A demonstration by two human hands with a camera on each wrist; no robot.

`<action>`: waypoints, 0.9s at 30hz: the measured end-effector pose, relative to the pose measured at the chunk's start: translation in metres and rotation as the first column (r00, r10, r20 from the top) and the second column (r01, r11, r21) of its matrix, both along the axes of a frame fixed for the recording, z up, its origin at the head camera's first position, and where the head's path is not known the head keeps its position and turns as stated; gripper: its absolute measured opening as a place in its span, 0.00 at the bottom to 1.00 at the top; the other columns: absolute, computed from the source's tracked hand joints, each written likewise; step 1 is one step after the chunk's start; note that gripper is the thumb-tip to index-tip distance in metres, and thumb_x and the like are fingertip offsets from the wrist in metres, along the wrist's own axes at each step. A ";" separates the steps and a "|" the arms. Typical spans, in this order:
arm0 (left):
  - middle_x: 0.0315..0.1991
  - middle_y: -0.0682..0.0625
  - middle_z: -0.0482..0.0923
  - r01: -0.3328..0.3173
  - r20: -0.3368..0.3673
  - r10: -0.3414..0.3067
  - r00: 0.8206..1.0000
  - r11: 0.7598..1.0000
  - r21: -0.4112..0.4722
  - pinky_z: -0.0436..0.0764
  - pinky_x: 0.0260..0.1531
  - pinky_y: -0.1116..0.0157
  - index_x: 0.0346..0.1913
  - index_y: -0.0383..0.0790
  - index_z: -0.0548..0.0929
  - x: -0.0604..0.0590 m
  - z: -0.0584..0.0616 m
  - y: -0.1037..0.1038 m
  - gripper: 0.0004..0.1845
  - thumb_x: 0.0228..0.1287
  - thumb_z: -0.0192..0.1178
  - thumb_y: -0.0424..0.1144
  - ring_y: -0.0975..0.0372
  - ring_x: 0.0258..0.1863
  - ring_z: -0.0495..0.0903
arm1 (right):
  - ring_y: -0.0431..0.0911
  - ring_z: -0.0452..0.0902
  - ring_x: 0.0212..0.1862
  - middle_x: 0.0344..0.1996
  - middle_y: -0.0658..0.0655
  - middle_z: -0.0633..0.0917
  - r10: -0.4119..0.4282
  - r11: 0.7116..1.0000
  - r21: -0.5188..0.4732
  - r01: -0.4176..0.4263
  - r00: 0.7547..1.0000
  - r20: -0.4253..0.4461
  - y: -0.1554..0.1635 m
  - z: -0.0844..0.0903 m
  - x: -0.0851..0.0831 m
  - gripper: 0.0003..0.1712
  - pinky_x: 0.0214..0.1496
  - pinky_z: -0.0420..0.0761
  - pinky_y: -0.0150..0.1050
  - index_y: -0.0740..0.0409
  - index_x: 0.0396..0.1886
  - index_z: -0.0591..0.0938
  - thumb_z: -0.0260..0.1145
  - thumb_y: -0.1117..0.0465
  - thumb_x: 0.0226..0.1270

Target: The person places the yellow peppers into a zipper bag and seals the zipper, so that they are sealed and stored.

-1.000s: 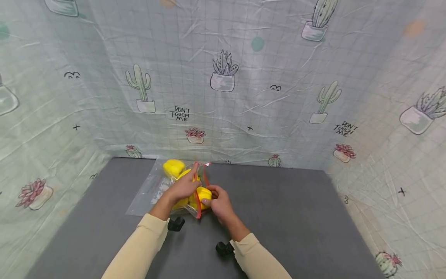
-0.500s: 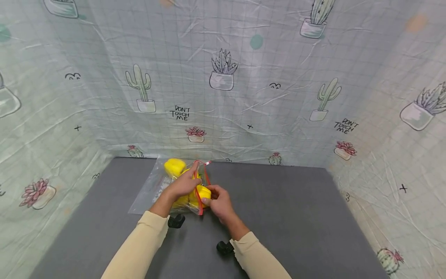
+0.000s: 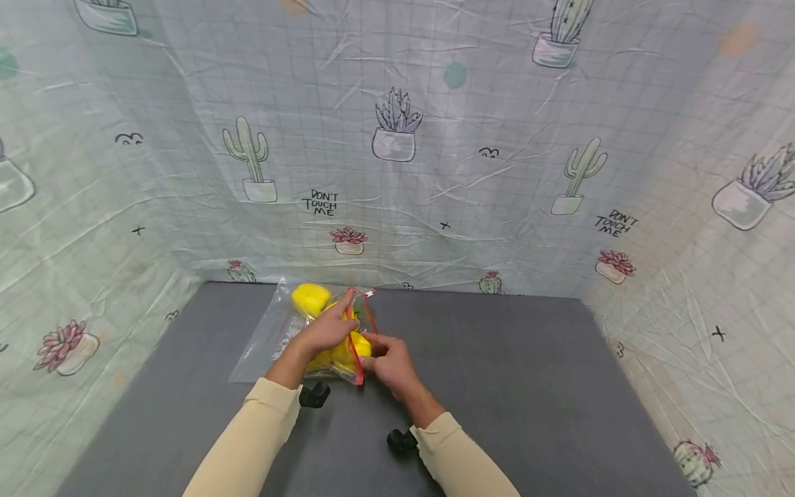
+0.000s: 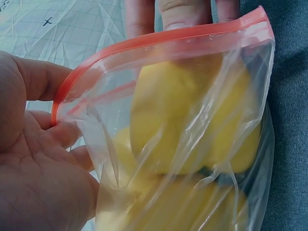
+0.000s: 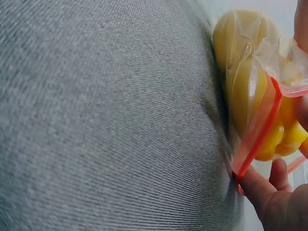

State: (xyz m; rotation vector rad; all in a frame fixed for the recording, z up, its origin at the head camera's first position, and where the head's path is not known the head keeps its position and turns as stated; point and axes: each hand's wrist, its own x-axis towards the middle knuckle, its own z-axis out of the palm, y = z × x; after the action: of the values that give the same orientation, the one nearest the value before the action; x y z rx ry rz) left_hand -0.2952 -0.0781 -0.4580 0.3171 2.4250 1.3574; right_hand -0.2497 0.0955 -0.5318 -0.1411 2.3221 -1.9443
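A clear zip bag [image 3: 254, 355] with a red zip strip [image 4: 159, 38] lies on the table toward the back left, its mouth facing right. Several yellow bell peppers [image 3: 310, 299] are inside it. My left hand [image 3: 326, 328] holds the zip edge at the mouth, thumb and fingers on either side of the plastic. At the mouth, my right hand [image 3: 394, 362] has its fingertips on the end of the nearest bell pepper [image 4: 187, 115], which sits within the rim. In the right wrist view, my right fingers [image 5: 257, 186] are also at the lower end of the strip.
The dark grey table [image 3: 497, 379] carries the bag. A cloth with printed cacti [image 3: 397, 138] hangs behind and along both sides. Black wrist mounts [image 3: 315, 395] sit under both forearms.
The nearest bell pepper has moved left, deeper into the bag's mouth. My right hand's grip around it has loosened, with its fingers straighter. My left hand stays on the zip edge.
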 end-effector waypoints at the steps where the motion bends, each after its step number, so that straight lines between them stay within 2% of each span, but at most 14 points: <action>1: 0.87 0.41 0.38 0.000 0.005 0.000 1.000 1.000 0.005 0.46 0.83 0.43 0.85 0.41 0.39 0.000 0.000 0.000 0.42 0.79 0.49 0.39 0.45 0.86 0.44 | 0.46 0.76 0.38 0.41 0.65 0.85 0.003 1.000 0.012 -0.003 1.000 -0.005 0.000 0.001 0.000 0.31 0.37 0.85 0.36 0.62 0.63 0.85 0.73 0.73 0.57; 4: 0.87 0.41 0.37 -0.003 0.017 0.002 1.000 1.000 0.021 0.47 0.83 0.43 0.85 0.41 0.39 0.000 -0.001 0.001 0.42 0.79 0.49 0.39 0.45 0.86 0.45 | 0.45 0.72 0.35 0.36 0.63 0.81 0.012 1.000 0.020 -0.012 1.000 -0.009 0.000 0.003 0.001 0.32 0.32 0.79 0.32 0.62 0.64 0.84 0.72 0.74 0.56; 6: 0.87 0.41 0.37 -0.011 0.021 0.011 1.000 0.999 0.034 0.49 0.83 0.44 0.85 0.42 0.39 0.000 -0.002 0.002 0.42 0.79 0.49 0.39 0.45 0.85 0.46 | 0.45 0.71 0.35 0.37 0.63 0.81 0.027 0.999 0.019 -0.027 1.000 -0.011 0.000 0.004 0.002 0.32 0.32 0.78 0.32 0.63 0.65 0.84 0.70 0.74 0.57; 9: 0.87 0.42 0.37 -0.027 0.033 0.025 0.999 0.998 0.060 0.51 0.83 0.44 0.86 0.43 0.38 0.001 -0.004 0.004 0.42 0.79 0.49 0.39 0.45 0.84 0.49 | 0.46 0.76 0.40 0.44 0.63 0.85 0.062 0.996 0.060 -0.062 0.998 -0.009 0.000 0.004 0.003 0.31 0.36 0.79 0.33 0.62 0.67 0.82 0.68 0.73 0.62; 11: 0.87 0.43 0.36 -0.038 0.037 0.035 0.999 0.996 0.076 0.49 0.83 0.45 0.86 0.44 0.37 0.001 -0.006 0.005 0.42 0.79 0.49 0.39 0.46 0.85 0.47 | 0.46 0.78 0.43 0.49 0.63 0.87 0.084 0.991 0.108 -0.082 0.996 -0.013 -0.001 0.002 0.003 0.29 0.40 0.81 0.33 0.60 0.68 0.81 0.67 0.71 0.66; 14: 0.87 0.43 0.35 -0.048 0.038 0.044 0.998 0.995 0.093 0.48 0.83 0.46 0.85 0.44 0.36 0.001 -0.008 0.004 0.43 0.80 0.49 0.39 0.47 0.86 0.44 | 0.45 0.79 0.44 0.51 0.62 0.87 0.095 0.984 0.150 -0.092 0.995 -0.011 -0.002 0.000 0.002 0.29 0.45 0.82 0.33 0.58 0.70 0.80 0.68 0.68 0.69; 16: 0.87 0.42 0.36 -0.052 0.041 0.048 0.998 0.993 0.105 0.57 0.82 0.46 0.85 0.44 0.36 0.001 -0.009 0.003 0.43 0.80 0.50 0.39 0.46 0.85 0.49 | 0.44 0.78 0.42 0.47 0.63 0.87 0.076 0.990 0.122 -0.076 0.997 0.004 -0.003 -0.001 0.001 0.28 0.43 0.81 0.33 0.61 0.69 0.80 0.68 0.69 0.69; 18: 0.87 0.41 0.38 -0.052 0.048 0.047 0.998 0.992 0.113 0.70 0.74 0.51 0.86 0.45 0.35 0.001 -0.010 0.002 0.43 0.80 0.50 0.39 0.45 0.80 0.58 | 0.44 0.77 0.39 0.44 0.64 0.85 0.051 0.995 0.080 -0.052 0.998 0.020 -0.004 -0.003 0.001 0.26 0.40 0.78 0.32 0.67 0.66 0.78 0.67 0.71 0.68; 20: 0.87 0.40 0.40 -0.054 0.051 0.048 0.998 0.992 0.114 0.78 0.61 0.60 0.86 0.46 0.36 0.001 -0.010 0.001 0.43 0.80 0.50 0.40 0.47 0.71 0.68 | 0.43 0.76 0.37 0.41 0.65 0.85 0.029 0.999 0.037 -0.030 0.999 0.035 -0.004 -0.004 0.001 0.22 0.38 0.77 0.31 0.70 0.60 0.77 0.66 0.72 0.67; 22: 0.86 0.39 0.43 -0.056 0.057 0.050 0.997 0.992 0.117 0.79 0.49 0.66 0.86 0.46 0.36 0.001 -0.011 0.000 0.43 0.81 0.50 0.40 0.49 0.58 0.76 | 0.43 0.76 0.37 0.40 0.64 0.84 0.019 1.000 0.016 -0.020 0.999 0.041 -0.004 -0.004 0.001 0.18 0.38 0.76 0.30 0.70 0.54 0.76 0.66 0.73 0.66; 24: 0.86 0.38 0.45 -0.060 0.059 0.053 0.997 0.991 0.123 0.78 0.41 0.69 0.86 0.47 0.36 0.001 -0.011 -0.001 0.43 0.81 0.50 0.40 0.52 0.47 0.79 | 0.44 0.76 0.38 0.41 0.65 0.84 0.022 1.000 0.013 -0.023 0.999 0.042 -0.005 -0.003 0.001 0.15 0.38 0.76 0.31 0.70 0.50 0.77 0.66 0.73 0.65; 26: 0.86 0.38 0.45 -0.059 0.061 0.052 0.997 0.990 0.127 0.78 0.38 0.70 0.86 0.47 0.35 0.001 -0.012 -0.002 0.43 0.81 0.50 0.40 0.53 0.41 0.79 | 0.45 0.76 0.39 0.42 0.67 0.84 0.033 0.999 0.017 -0.034 0.999 0.041 -0.005 -0.003 0.001 0.13 0.39 0.76 0.32 0.70 0.48 0.78 0.66 0.73 0.65; 27: 0.86 0.39 0.44 -0.061 0.063 0.053 0.997 0.989 0.131 0.78 0.37 0.70 0.86 0.47 0.35 0.001 -0.011 -0.002 0.43 0.81 0.50 0.40 0.53 0.42 0.79 | 0.46 0.77 0.39 0.43 0.67 0.84 0.039 0.999 0.021 -0.040 0.998 0.045 -0.005 -0.003 0.002 0.13 0.40 0.76 0.32 0.70 0.48 0.79 0.66 0.73 0.64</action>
State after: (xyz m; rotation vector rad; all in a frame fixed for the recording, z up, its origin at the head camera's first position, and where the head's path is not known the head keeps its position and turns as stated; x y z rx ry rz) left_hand -0.2938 -0.0801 -0.4694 0.2379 2.3166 1.5352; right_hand -0.2481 0.0909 -0.5349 -0.1392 2.2937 -1.8839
